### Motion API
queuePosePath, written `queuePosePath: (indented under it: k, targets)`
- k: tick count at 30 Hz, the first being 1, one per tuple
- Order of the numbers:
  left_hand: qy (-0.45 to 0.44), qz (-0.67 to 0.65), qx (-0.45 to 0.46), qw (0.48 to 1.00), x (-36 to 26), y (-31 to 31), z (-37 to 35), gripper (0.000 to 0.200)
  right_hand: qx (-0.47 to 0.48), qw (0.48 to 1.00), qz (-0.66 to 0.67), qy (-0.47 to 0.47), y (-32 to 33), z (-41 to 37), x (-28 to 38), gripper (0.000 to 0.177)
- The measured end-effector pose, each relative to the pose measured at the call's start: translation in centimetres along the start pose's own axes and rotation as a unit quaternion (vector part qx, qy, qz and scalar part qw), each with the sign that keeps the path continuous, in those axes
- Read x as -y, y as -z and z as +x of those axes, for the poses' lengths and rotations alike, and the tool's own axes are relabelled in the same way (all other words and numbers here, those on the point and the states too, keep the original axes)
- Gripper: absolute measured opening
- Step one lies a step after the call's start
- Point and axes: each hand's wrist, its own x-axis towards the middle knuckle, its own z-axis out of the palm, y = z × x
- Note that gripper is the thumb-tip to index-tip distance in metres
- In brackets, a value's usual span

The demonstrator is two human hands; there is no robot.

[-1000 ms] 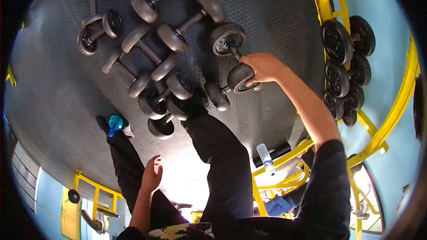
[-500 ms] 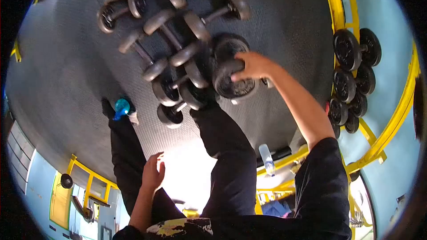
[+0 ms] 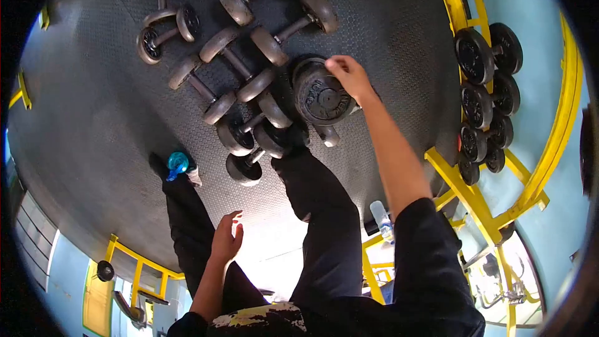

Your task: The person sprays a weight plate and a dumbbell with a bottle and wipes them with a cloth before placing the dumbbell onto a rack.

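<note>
My right hand [image 3: 350,80] is at the right rim of a round black weight plate [image 3: 324,98] with raised lettering. Its fingers are loosely bent, fingertips right at the edge, and the palm side is hidden. Another dark round plate [image 3: 307,63] peeks out from under the lettered one. Just below them a short grey metal end [image 3: 327,136] sticks out. My left hand [image 3: 228,238] hangs above my left thigh, fingers apart and holding nothing. Left of the plates, several grey-headed dumbbells lie in rows, among them a long-handled dumbbell [image 3: 237,63] and a dumbbell [image 3: 245,170] by my right foot.
A yellow rack [image 3: 486,212] with black dumbbells [image 3: 475,56] stands along the right wall. A blue bottle [image 3: 178,165] is beside my left foot, and a clear bottle [image 3: 382,219] lies right of my right leg. Black textured matting [image 3: 399,37] covers the floor.
The lettered plate now lies over the other plate, where before the two were offset. My right hand has slid from across its face to its right rim. The view has shifted slightly.
</note>
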Motion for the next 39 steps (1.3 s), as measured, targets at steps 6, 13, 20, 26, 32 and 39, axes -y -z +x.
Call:
queuePosePath:
  k: [6,13,20,26,32,39]
  targets:
    - [-0.049,0.015,-0.002,0.999,-1.2,2.7,0.5,0.038,-0.181,0.932,0.264,-0.171,-1.6,-7.4,-5.2,0.078]
    - [-0.053,0.020,0.012,0.998,-1.1,3.4,-0.1,0.039,-0.103,0.769,0.611,-0.158,-11.3,-11.0,-9.7,0.092]
    - [-0.042,0.037,0.009,0.998,0.3,4.0,-1.6,0.039,-0.203,0.681,0.700,-0.067,-12.5,-7.5,-8.5,0.072]
    - [-0.033,0.028,-0.019,0.999,2.0,4.2,-4.7,0.039,-0.179,0.676,0.706,-0.106,-10.1,-7.1,-1.9,0.074]
    - [-0.014,-0.013,-0.042,0.999,1.4,5.7,-9.2,0.038,-0.115,0.766,0.619,-0.132,-9.2,-9.0,3.6,0.071]
    - [-0.028,-0.068,-0.078,0.994,5.2,12.9,-11.3,0.036,-0.188,0.883,0.409,-0.133,-15.6,-22.4,12.1,0.064]
